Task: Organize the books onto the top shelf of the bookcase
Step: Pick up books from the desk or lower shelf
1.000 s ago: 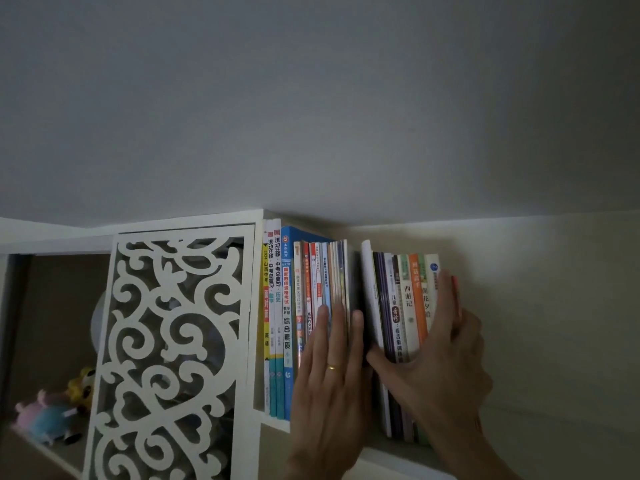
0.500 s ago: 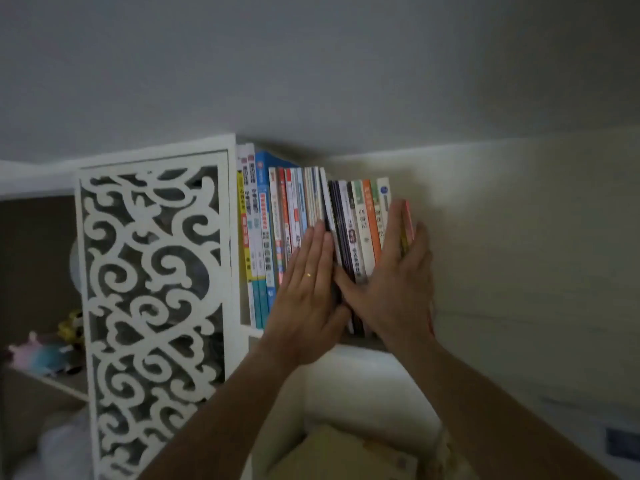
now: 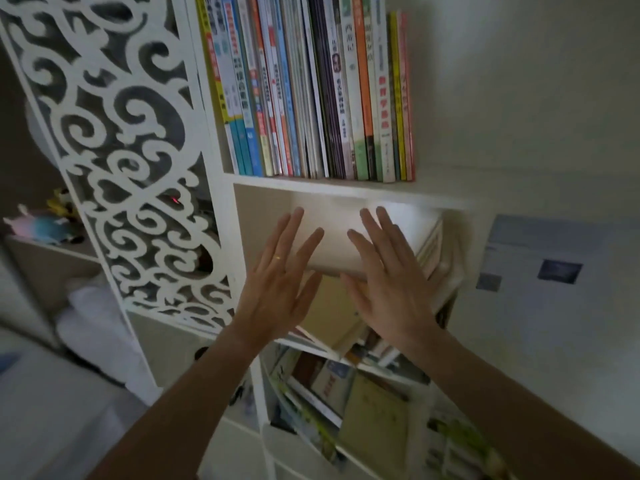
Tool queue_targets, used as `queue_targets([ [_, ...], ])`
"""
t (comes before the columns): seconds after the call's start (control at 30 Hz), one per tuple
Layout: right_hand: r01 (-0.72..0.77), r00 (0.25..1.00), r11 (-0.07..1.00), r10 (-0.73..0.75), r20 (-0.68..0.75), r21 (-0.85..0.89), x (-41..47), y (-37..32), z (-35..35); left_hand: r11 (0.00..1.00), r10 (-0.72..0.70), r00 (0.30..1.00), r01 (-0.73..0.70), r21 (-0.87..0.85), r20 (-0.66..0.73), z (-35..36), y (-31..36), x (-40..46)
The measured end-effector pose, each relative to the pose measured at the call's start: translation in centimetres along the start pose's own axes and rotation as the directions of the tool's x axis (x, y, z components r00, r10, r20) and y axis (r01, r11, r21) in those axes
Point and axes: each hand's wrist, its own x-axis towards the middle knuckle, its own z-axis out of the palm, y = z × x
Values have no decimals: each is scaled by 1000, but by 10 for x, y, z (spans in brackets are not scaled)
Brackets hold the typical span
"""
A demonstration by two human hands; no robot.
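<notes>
Fingers [image 3: 295, 226] of both hands were straight and spread apart, holding nothing. Left hand [image 3: 277, 289], with a ring, and right hand [image 3: 388, 282] were raised side by side before the compartment below the top shelf [image 3: 346, 189]. Books [image 3: 311, 88] stood upright in a packed row on that shelf, pressed against the white bookcase [image 3: 221, 161] divider. More books [image 3: 332, 386] lay jumbled in lower compartments.

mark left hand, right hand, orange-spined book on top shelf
left hand [image 3: 277, 292]: head view, back of the hand.
right hand [image 3: 391, 289]: head view, back of the hand.
orange-spined book [image 3: 363, 81]: head view, middle of the spine.
</notes>
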Motion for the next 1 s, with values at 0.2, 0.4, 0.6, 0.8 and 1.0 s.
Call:
queue_targets([
  [0.2, -225, 920, 969, 177, 350, 103, -81, -10, 40, 998, -22, 870, 44, -35, 492, 44, 3, -69],
  [0.4, -386, 820, 916, 288, 495, 105, -110, -22, 63, 996, -74, 876, 91, -13, 476, 67, -5, -62],
  [0.6, -695, 674, 675, 490, 553, 250, -87, -32, 66, 952, -305, 865, 262, 160, 399, 74, -10, -22],
  [0.8, -844, 507, 478, 564, 652, 243, -70, -26, 70, 922, -386, 757, 287, 262, 527, 112, -2, -17],
  [1.0, -873, 482, 273, 601, 638, 404, -57, -23, 67, 971, -238, 834, 219, 98, 498, 104, -12, -35],
])
